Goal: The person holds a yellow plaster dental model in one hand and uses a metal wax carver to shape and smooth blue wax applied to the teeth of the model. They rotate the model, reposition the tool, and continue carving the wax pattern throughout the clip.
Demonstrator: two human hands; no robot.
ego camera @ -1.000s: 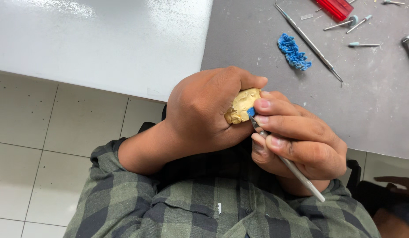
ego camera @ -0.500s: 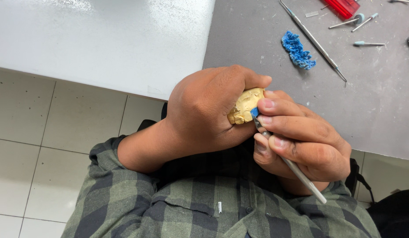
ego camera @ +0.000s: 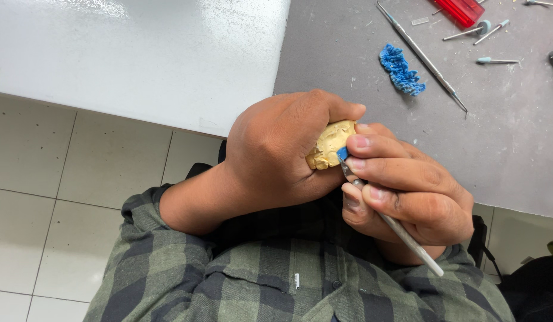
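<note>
- Hardly anything is shifting since a second ago: both hands are staying locked together over the lap, and only the view is drifting a touch, with the bench tools sliding slightly up and right.
- Nearest, a green plaid shirt (ego camera: 288, 280) is filling the bottom of the view.
- Left hand (ego camera: 282, 155) is closing tightly round a yellow cast (ego camera: 330, 145), thumb over the top, holding it just off the bench edge.
- Right hand (ego camera: 407, 191) is pinching a thin tool (ego camera: 390, 220) like a pen, its tip touching a blue bit (ego camera: 342, 153) on the cast.
- Step in hand, I'd judge: fine shaping of the blue material on the cast; the next stroke calls for a steady cast and light, short pressure at the tip.
- Farther off, on the grey bench (ego camera: 515, 137), a blue lump (ego camera: 400, 70) is lying beside a long probe (ego camera: 421, 55), with small burs (ego camera: 488, 30) and a red case (ego camera: 464, 10) beyond.
- A white top (ego camera: 139, 53) is lying to the left.
</note>
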